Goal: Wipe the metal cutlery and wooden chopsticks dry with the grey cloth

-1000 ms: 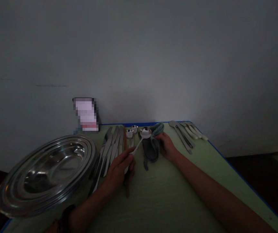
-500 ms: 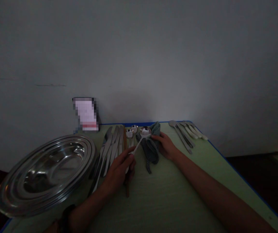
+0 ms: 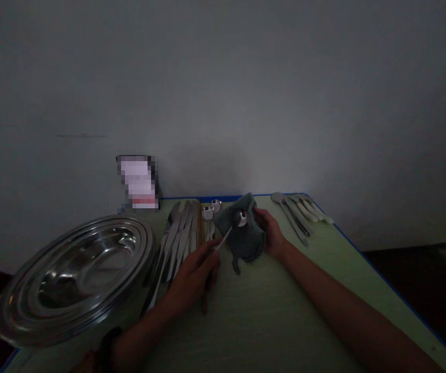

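A shiny metal spoon point(image 3: 240, 218) is pinched by its handle in my left hand point(image 3: 194, 272), its bowl pointing up and to the right. Behind the bowl spreads a grey-green cloth point(image 3: 246, 243), which my right hand point(image 3: 269, 233) holds from its right side; the fingers are partly hidden by the cloth. The spoon's bowl lies against or just in front of the cloth. Two more spoons point(image 3: 208, 212) rest on the table just beyond my left hand. Beside them on the left is a row of several table knives point(image 3: 178, 233).
Stacked metal dishes point(image 3: 145, 248) with wide rims stand at the left of the green table point(image 3: 269, 321). A phone point(image 3: 137, 181) leans on the wall behind. Several utensils, some white-handled point(image 3: 308, 211), lie at the back right. A brown stick point(image 3: 204, 300) shows under my left hand.
The cloth, bunched and hanging before, is now spread out behind the spoon's bowl. The bowl has shifted slightly right and down, and my right fingers have moved behind the cloth.
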`<state>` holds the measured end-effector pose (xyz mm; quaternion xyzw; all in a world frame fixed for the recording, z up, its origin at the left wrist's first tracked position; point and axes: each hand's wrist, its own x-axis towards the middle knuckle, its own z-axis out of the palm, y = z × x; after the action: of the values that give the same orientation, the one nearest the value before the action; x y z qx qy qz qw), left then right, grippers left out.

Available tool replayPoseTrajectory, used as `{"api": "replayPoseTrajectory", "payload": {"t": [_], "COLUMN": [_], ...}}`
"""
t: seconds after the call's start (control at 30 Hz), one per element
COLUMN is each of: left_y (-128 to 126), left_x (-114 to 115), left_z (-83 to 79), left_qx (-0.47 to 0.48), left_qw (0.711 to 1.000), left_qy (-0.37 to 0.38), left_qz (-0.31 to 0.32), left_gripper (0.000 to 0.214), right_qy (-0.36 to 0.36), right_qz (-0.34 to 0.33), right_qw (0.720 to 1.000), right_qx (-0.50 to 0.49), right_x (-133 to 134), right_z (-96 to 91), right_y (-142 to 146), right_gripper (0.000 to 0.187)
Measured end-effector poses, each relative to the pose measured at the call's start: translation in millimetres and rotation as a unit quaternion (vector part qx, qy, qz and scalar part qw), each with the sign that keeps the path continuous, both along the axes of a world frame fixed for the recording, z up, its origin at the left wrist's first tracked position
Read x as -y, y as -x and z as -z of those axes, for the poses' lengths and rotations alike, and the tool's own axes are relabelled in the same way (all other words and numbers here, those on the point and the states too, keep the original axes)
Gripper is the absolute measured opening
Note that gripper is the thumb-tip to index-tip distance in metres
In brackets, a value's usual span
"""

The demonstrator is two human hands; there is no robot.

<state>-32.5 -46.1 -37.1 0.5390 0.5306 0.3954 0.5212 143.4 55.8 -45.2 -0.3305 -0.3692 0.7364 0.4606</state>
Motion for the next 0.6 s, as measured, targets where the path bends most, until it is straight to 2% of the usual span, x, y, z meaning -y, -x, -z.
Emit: {"api": "replayPoseTrajectory", "payload": {"t": [0.13,0.23,0.3,0.43,0.6], "left_y": [-1,0,0,0,-2], "left_x": [1,1,2,2,2], "left_z": [-3.6,-4.6,-5.1,-8.1,-10.4], "left_qx": [-0.017,-0.037,-0.046,-0.055,-0.046], "left_qw": [1.0,0.999,0.999,0.998,0.999], "left_qy": [-0.004,-0.008,-0.013,-0.008,0.002], "left_qz": [0.0,0.005,0.005,0.003,0.012], "left_gripper": [0.045,0.046,0.045,0.046,0.05], "right_qy": [-0.028,-0.089,-0.123,-0.15,-0.162], "right_qz": [-0.001,-0.005,-0.01,-0.005,0.042], "right_qw": [0.999,0.994,0.988,0.982,0.972], "right_qx": [0.018,0.07,0.098,0.111,0.164], "right_x": [2,3,3,1,-1], "right_z": [4.9,8.6,10.4,14.8,18.9], "right_y": [1,3,4,5,6], "right_gripper": [0.012,0.025,0.025,0.026,0.031]}}
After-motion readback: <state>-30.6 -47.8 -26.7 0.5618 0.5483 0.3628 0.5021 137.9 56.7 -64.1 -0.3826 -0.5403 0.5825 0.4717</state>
